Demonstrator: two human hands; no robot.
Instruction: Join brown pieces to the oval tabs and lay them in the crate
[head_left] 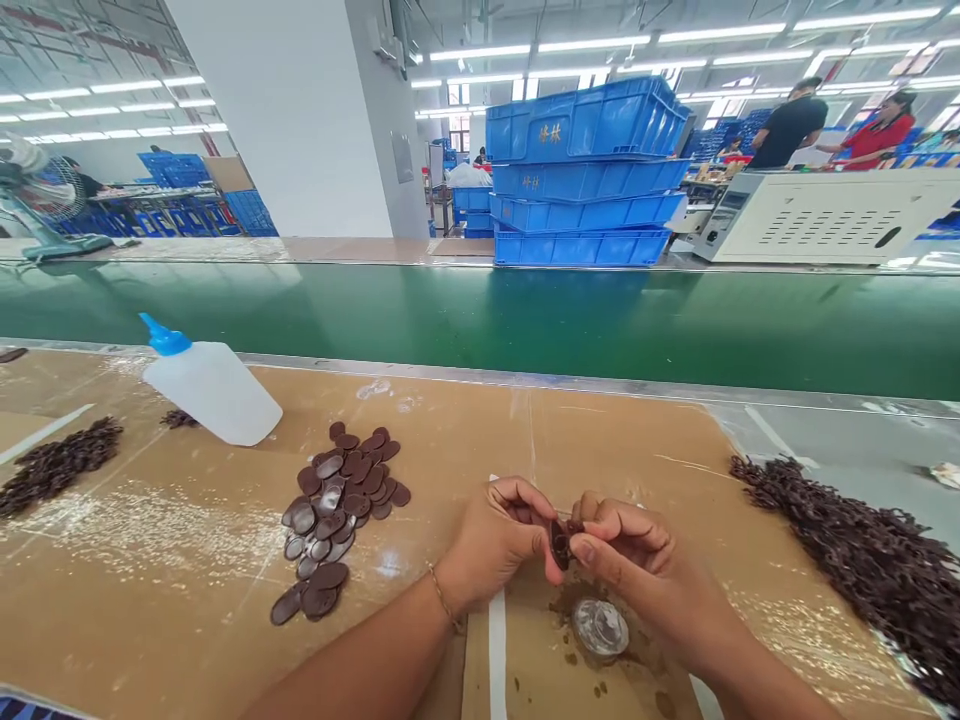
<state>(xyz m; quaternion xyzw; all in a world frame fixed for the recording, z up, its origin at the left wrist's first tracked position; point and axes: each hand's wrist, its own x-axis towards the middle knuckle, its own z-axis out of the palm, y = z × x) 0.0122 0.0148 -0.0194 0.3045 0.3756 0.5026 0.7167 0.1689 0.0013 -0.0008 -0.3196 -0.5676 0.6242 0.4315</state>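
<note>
My left hand pinches a small dark brown oval disc on edge between thumb and fingers. Close against it, my right hand is closed on a small dark brown piece, mostly covered by the fingertips; it seems to touch the disc. Just below my hands sits a small round clear dish with whitish residue, wet spots around it. Left of my hands lies a loose pile of brown oval discs. A long heap of dark brown twisted small pieces stretches along the right side.
A white squeeze bottle with a blue nozzle leans at the left, near another dark heap. Behind the cardboard-covered table runs a green conveyor belt. Beyond stand stacked blue crates, a beige machine, a fan and several people.
</note>
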